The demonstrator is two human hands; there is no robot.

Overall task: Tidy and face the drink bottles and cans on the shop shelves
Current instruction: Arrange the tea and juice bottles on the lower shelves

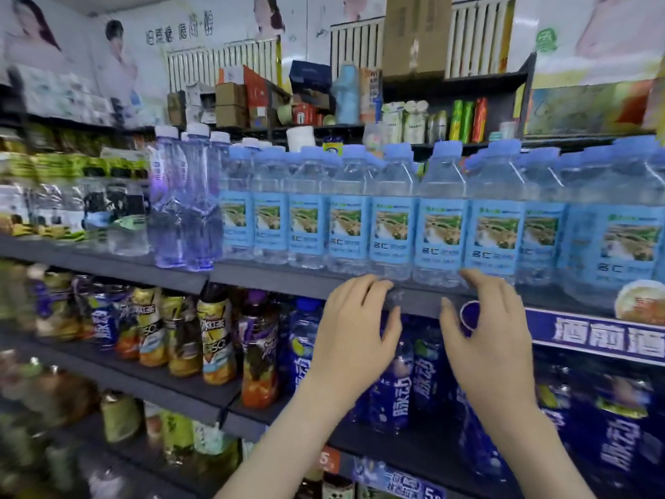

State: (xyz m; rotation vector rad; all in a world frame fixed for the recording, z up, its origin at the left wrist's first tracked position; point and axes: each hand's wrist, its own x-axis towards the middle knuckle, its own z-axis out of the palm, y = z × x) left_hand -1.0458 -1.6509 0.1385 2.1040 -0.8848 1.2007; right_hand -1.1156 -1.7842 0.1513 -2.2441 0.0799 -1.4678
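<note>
Shelf (273, 279) carries water bottles (440, 232) just above the fingers (370, 283).

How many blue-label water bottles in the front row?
9 bottles, side by side on the shelf, running from beside the purple bottles to the right frame edge. More stand behind, mostly hidden.

The water bottles (392, 181) are gleaming as clear, glossy plastic. The shelf (273, 279) is looking matt and smooth.
</note>
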